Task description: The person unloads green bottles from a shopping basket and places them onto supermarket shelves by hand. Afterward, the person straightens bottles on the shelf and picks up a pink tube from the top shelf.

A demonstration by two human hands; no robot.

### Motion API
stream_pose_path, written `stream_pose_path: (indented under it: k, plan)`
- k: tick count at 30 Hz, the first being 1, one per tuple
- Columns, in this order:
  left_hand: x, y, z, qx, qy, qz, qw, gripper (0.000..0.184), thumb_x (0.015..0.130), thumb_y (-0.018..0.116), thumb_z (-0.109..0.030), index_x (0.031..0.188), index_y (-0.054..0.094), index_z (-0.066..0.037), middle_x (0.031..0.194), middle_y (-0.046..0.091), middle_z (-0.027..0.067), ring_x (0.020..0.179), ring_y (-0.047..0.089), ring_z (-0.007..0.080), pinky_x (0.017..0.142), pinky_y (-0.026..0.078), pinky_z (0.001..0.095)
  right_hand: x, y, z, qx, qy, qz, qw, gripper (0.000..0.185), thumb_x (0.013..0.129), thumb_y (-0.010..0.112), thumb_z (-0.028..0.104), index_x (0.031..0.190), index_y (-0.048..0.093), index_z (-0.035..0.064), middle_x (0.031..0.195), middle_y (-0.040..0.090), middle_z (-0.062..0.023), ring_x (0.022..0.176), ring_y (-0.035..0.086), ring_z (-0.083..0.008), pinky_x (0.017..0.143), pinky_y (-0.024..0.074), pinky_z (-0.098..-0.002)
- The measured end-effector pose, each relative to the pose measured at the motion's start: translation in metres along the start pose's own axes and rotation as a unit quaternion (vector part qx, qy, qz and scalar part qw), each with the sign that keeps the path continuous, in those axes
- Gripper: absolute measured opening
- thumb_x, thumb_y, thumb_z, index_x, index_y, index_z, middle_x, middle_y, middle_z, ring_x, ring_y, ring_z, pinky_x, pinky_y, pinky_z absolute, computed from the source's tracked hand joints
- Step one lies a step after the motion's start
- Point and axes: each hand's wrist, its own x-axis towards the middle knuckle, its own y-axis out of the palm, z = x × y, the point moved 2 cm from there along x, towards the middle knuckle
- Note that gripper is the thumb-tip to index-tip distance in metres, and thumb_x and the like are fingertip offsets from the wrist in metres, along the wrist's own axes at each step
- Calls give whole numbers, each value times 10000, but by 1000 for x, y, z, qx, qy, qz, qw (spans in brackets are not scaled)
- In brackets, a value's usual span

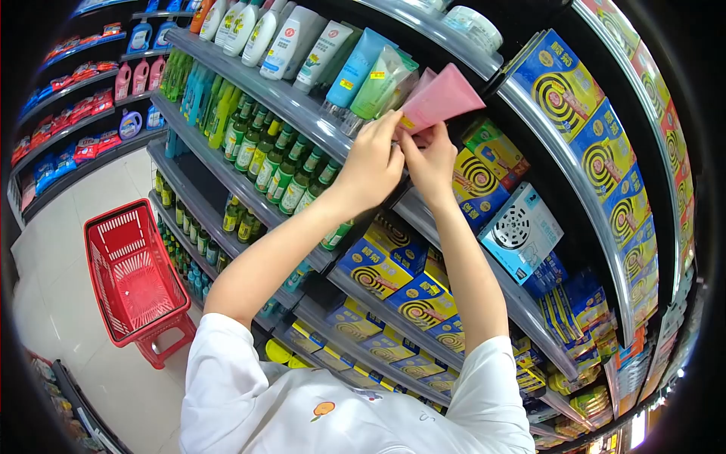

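A pink squeeze tube [448,97] is tilted at the right end of the upper shelf, its wide end pointing up and right. My left hand [373,161] is closed at the tube's lower left side, by a small yellow label. The fingers of my right hand [429,160] pinch its narrow lower end, which they mostly hide. Directly left of my hands stand a green tube [383,82] and a blue tube [358,66], both with yellow price stickers. Another pink item partly shows behind the held tube.
White bottles [287,41] line the same shelf [249,76] to the left. Below are rows of green bottles [268,163]. Mosquito coil boxes [563,91] fill shelves on the right, near a light blue box [522,231]. A red basket [94,261] stands on the floor.
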Motion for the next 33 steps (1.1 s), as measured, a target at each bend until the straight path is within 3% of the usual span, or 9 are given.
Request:
stream_pose_path:
  k: [3, 7, 9, 11, 16, 22, 25, 27, 33]
  plan:
    - [-14, -9, -21, -23, 50, -31, 998, 590, 773, 519, 15, 1341, 360, 37, 1326, 435, 251, 1239, 418, 396, 1047, 331, 424, -16, -6, 24, 51, -23, -20, 998, 261, 821, 674, 43, 1021, 535, -52, 915, 674, -120, 812, 648, -137, 711, 518, -249]
    - [-43, -31, -56, -32, 91, -56, 994, 620, 749, 533, 35, 1346, 368, 27, 1371, 394, 239, 1262, 399, 401, 1061, 311, 445, -49, -23, 47, 1, -73, 12, 997, 305, 826, 651, -8, 1098, 530, -78, 983, 647, -117, 903, 628, -172, 818, 498, -297]
    - [-58, -46, -70, -65, 98, -61, 991, 599, 728, 542, 59, 1313, 412, 48, 1361, 394, 266, 1257, 400, 426, 1051, 323, 461, -65, -25, 59, -19, -180, 8, 983, 359, 784, 706, 32, 1104, 562, -44, 987, 646, -144, 912, 626, -219, 845, 473, -340]
    - [-73, -60, -79, -81, 99, -66, 990, 591, 722, 542, 64, 1302, 427, 53, 1359, 389, 286, 1248, 404, 445, 1040, 331, 472, -88, -23, 70, 3, -149, 21, 989, 408, 793, 685, 11, 1163, 517, -34, 1188, 546, -173, 1075, 555, -266, 923, 432, -363]
    - [-98, -88, -94, -112, 100, -81, 985, 628, 678, 577, 70, 1293, 457, 28, 1381, 351, 306, 1237, 404, 471, 1019, 347, 494, -112, -18, 110, 50, -116, 89, 988, 481, 853, 631, 65, 1261, 400, -45, 1243, 507, -191, 1128, 525, -287, 966, 411, -377]
    - [-140, -145, -116, -68, 60, -92, 992, 566, 661, 591, 17, 1221, 518, 48, 1314, 406, 355, 1190, 435, 520, 978, 378, 531, -160, 12, 161, 130, -39, 118, 984, 565, 878, 621, 284, 1257, 423, -86, 1283, 485, -258, 1160, 517, -328, 971, 431, -415]
    - [-153, -181, -126, -58, 23, -49, 997, 549, 655, 593, -6, 1197, 532, 57, 1292, 418, 374, 1174, 444, 531, 976, 381, 529, -181, 23, 183, 65, -47, 137, 987, 548, 898, 600, 283, 1263, 434, -91, 1262, 502, -282, 1142, 538, -355, 959, 449, -425]
    - [-158, -199, -132, -57, -2, -5, 998, 542, 661, 597, -7, 1194, 532, 69, 1293, 412, 379, 1201, 408, 551, 984, 366, 542, -186, 33, 200, 0, -75, 99, 992, 469, 817, 671, 111, 1201, 513, -106, 1151, 594, -261, 1027, 622, -338, 900, 496, -386]
    - [-167, -261, -141, 15, -106, 153, 982, 630, 720, 619, -28, 1300, 406, 96, 1371, 317, 367, 1276, 329, 524, 1035, 316, 514, -222, 79, 220, 69, 42, 105, 991, 493, 702, 729, 27, 1160, 572, -60, 1147, 620, -200, 1002, 642, -289, 878, 496, -339]
